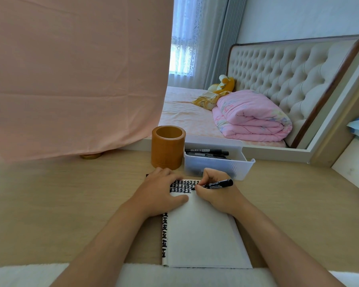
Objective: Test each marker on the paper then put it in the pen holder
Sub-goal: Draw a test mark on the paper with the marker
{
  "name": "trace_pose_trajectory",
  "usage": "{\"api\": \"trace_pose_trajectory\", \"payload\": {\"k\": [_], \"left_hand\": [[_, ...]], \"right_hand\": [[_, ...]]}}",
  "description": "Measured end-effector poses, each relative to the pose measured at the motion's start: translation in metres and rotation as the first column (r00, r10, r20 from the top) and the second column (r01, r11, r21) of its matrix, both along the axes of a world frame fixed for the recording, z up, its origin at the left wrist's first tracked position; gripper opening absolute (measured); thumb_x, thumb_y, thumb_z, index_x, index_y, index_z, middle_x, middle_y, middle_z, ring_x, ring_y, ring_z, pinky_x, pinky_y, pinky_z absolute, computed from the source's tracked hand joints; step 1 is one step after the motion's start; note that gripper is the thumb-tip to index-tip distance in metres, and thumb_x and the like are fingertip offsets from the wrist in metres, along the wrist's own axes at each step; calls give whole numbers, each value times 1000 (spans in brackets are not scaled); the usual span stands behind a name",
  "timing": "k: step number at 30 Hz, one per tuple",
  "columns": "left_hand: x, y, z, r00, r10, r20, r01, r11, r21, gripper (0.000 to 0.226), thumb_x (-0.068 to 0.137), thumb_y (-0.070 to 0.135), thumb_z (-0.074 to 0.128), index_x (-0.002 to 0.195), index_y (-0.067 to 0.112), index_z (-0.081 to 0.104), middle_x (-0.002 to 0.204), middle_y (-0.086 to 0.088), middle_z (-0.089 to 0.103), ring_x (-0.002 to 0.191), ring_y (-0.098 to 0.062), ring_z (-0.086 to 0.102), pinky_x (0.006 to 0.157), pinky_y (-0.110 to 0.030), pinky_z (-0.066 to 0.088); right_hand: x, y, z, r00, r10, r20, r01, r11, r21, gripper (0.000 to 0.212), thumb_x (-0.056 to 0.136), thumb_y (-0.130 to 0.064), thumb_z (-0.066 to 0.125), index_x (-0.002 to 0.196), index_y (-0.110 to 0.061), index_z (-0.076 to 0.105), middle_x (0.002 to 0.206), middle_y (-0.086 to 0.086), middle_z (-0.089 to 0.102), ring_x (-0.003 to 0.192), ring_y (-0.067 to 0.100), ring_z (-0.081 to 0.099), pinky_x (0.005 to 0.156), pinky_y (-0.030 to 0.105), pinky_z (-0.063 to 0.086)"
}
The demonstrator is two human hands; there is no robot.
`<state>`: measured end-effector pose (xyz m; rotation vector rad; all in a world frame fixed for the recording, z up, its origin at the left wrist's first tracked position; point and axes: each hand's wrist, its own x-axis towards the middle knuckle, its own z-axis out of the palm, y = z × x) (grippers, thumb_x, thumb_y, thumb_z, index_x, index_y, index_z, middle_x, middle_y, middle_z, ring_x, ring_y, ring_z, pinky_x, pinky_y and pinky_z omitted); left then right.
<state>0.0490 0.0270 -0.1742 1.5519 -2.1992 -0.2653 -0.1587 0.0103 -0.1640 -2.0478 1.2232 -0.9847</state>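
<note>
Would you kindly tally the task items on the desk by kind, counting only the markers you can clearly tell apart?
Markers: 4, one in the right hand, about three in the plastic bin
Pen holder: 1
Notebook: 1
Plastic bin: 1
Total: 7

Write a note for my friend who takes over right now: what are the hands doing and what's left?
Right hand holds a black marker, tip on the paper.
Left hand presses the paper flat.
Pen holder stands behind the paper; no markers show in it.
More markers wait in the clear bin.
Left: finish this test, put it in the holder, repeat for the rest.
</note>
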Motion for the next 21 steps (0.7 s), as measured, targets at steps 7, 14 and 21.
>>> {"api": "trace_pose_trajectory", "payload": {"k": [7, 14, 21], "left_hand": [[0, 1, 1, 1000, 1, 2, -1, 1000, -4, 63, 84, 64, 56, 140, 38, 45, 129, 15, 48, 119, -6, 35, 97, -28, 32], [0, 0, 0, 1000, -1, 1, 1, 1000, -2, 63, 84, 64, 56, 141, 39, 45, 127, 15, 48, 118, -5, 35, 94, -26, 30], [0, 0, -1, 1000, 2, 7, -2, 1000, -13, 64, 84, 64, 56, 141, 39, 45, 127, 15, 48, 118, -5, 35, 93, -26, 30]], "right_hand": [[-1, 0, -2, 1000, -3, 16, 3, 1000, -23, 27, 82, -10, 72, 65, -23, 55, 67, -2, 63, 60, 5, 52, 55, 16, 41], [-1, 0, 1, 1000, 5, 21, -5, 1000, 1, 32, 81, -8, 73, 61, -25, 54, 64, -5, 62, 58, 3, 51, 53, 16, 41], [-1, 0, 1, 1000, -5, 21, 5, 1000, -1, 30, 81, -8, 71, 63, -23, 54, 64, -4, 61, 57, 3, 50, 53, 18, 40]]}}
